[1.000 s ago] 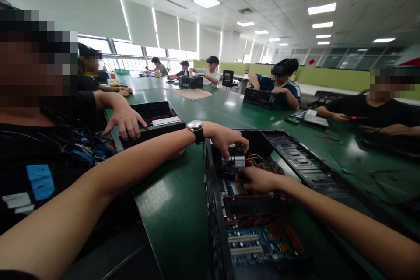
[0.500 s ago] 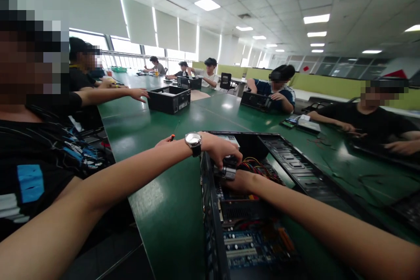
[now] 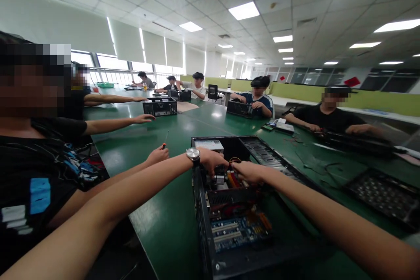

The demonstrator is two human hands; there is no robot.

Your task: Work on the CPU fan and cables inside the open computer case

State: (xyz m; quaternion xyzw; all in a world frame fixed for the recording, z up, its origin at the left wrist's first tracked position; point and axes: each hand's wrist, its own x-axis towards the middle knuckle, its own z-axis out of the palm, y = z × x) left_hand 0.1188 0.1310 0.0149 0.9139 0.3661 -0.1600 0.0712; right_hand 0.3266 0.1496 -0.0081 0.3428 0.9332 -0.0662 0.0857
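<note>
An opened black computer case [image 3: 205,227] lies on its side on the table in front of me. My left hand [image 3: 213,161], with a watch [image 3: 193,154] on the wrist, reaches into it, fingers closed. From the right comes my right hand [image 3: 248,171], its fingers pinched close to my left fingertips. Thin red and yellow wires [image 3: 234,159] show at the meeting fingertips, and both hands seem to grip this cable; its end is hidden. Below them sit a grey metal block [image 3: 219,179] and red and yellow parts. A blue motherboard [image 3: 243,229] fills the near side, and a power supply [image 3: 210,145] the far corner.
At left, a co-worker's hand [image 3: 158,155] holds a screwdriver [image 3: 164,145] beside the case. More computer cases [image 3: 160,107] stand on the green table [image 3: 164,223], with people around. A black panel [image 3: 383,197] and loose cables [image 3: 306,166] lie at right.
My hands have come off the metal block and moved to the wires, the right one rising out of the case. The view has turned right. The co-worker's screwdriver hand shows more.
</note>
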